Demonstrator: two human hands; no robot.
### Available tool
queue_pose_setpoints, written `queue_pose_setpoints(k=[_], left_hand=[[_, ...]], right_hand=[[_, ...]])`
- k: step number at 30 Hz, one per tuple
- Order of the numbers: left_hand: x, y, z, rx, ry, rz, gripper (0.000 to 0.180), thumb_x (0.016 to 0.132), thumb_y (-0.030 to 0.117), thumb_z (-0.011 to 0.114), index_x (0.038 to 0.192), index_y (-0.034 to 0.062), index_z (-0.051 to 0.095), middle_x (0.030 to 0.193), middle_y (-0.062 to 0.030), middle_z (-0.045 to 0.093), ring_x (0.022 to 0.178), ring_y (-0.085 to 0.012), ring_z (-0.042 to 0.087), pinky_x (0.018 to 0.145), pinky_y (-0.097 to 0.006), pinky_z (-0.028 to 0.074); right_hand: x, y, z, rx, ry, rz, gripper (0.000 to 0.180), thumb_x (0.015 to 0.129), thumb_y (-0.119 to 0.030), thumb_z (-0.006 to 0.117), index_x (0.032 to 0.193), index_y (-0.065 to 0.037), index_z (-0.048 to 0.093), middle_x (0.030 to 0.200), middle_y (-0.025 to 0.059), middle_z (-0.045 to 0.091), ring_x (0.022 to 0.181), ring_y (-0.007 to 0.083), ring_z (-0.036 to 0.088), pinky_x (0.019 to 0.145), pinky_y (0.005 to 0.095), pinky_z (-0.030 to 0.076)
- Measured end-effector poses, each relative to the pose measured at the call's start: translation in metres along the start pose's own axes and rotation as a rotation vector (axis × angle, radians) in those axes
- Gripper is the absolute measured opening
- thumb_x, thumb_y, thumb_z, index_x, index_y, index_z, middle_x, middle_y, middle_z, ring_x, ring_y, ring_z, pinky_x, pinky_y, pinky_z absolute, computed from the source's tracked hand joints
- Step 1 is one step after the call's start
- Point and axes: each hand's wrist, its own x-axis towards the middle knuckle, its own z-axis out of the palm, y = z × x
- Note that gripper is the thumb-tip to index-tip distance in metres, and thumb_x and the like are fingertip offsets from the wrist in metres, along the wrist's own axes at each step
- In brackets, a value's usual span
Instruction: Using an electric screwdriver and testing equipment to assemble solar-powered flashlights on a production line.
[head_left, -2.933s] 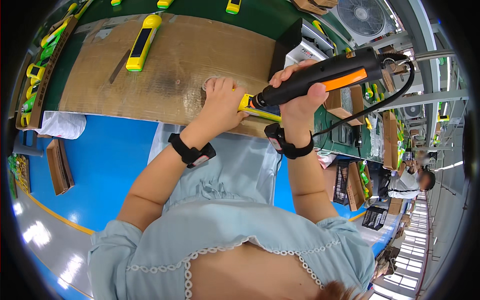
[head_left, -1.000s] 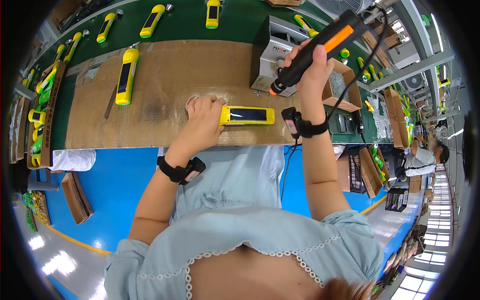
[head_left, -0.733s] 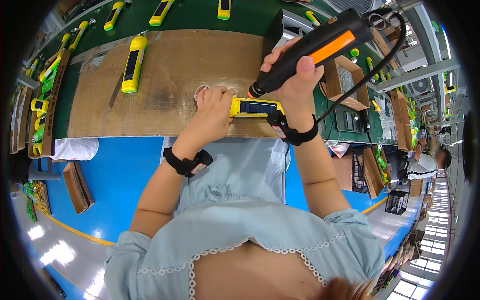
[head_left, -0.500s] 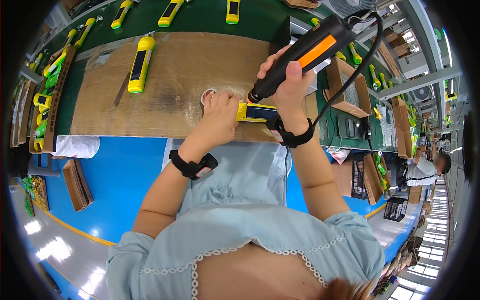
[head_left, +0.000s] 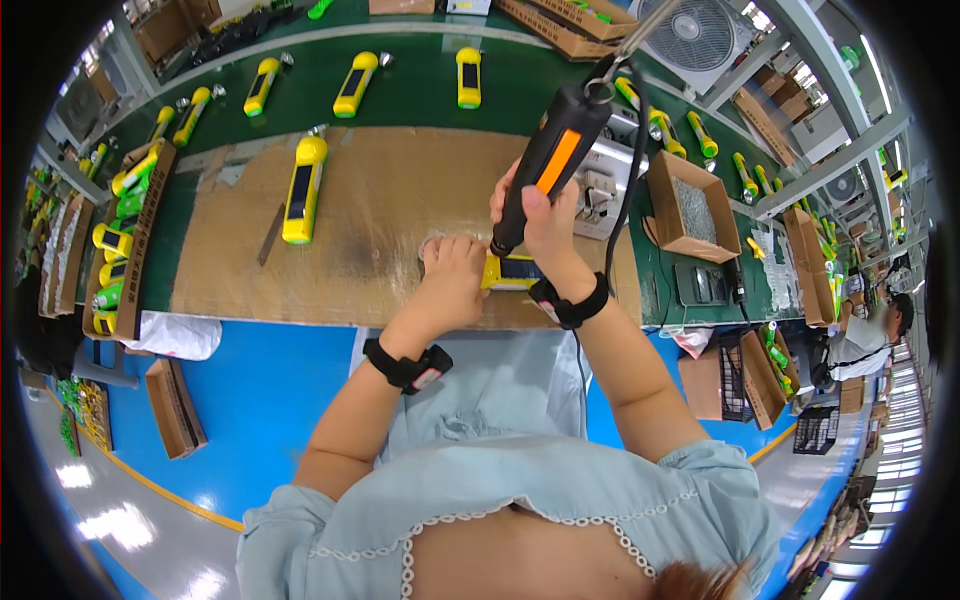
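My right hand (head_left: 548, 225) is wrapped round a black electric screwdriver (head_left: 562, 140) with an orange stripe, tilted to the upper right and hung from a hook with a cable. Its tip meets a yellow flashlight (head_left: 517, 270) with a dark solar panel, lying on the cardboard sheet (head_left: 385, 190). Closed over the flashlight's left end, my left hand (head_left: 455, 278) hides that part. A pale round rim (head_left: 428, 245) peeks out beside its fingers. Another yellow flashlight (head_left: 304, 190) lies to the left, next to a thin flat strip (head_left: 270, 235).
Several flashlights (head_left: 356, 85) lie along the green bench behind the cardboard. A box of screws (head_left: 690, 212) stands at right, near a grey metal device (head_left: 603, 190). At left, a carton (head_left: 145, 240) holds green and yellow parts. The black cable (head_left: 637, 160) hangs right of my hand.
The view has tilted upward, so the bench sits lower in the picture. The screwdriver stands more upright, its top swung left. My left hand stays on the flashlight.
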Motion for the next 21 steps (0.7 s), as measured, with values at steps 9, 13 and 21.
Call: queue_pose_setpoints(k=[9, 13, 21], left_hand=[[-0.012, 0.020, -0.019, 0.381, -0.102, -0.121, 0.050, 0.064, 0.027, 0.073, 0.102, 0.0003, 0.053, 0.099, -0.0150, 0.053, 0.103, -0.0326, 0.047, 0.094, -0.052, 0.028], [-0.008, 0.018, -0.015, 0.506, -0.042, -0.241, 0.054, 0.062, 0.042, 0.074, 0.091, -0.0009, 0.058, 0.089, -0.0159, 0.053, 0.092, -0.0315, 0.048, 0.082, -0.046, 0.033], [0.247, -0.086, 0.068, 0.572, 0.340, -0.464, 0.071, 0.075, 0.070, 0.049, 0.091, 0.0022, 0.059, 0.088, -0.0169, 0.059, 0.083, -0.0324, 0.056, 0.073, -0.046, 0.043]], right_hand=[[0.000, -0.046, -0.009, 0.199, 0.117, -0.154, 0.051, 0.077, -0.040, 0.071, 0.102, -0.001, 0.049, 0.076, 0.0082, 0.058, 0.064, 0.0157, 0.058, 0.055, 0.0275, 0.048], [-0.011, -0.135, -0.030, 0.222, 0.199, -0.209, 0.073, 0.065, -0.059, 0.074, 0.102, -0.005, 0.042, 0.074, 0.0080, 0.052, 0.060, 0.0175, 0.055, 0.056, 0.0289, 0.049], [-0.025, -0.097, -0.055, 0.045, 0.339, -0.063, 0.067, 0.064, -0.036, 0.082, 0.104, 0.002, 0.045, 0.079, 0.0115, 0.057, 0.065, 0.0182, 0.058, 0.056, 0.0287, 0.049]])
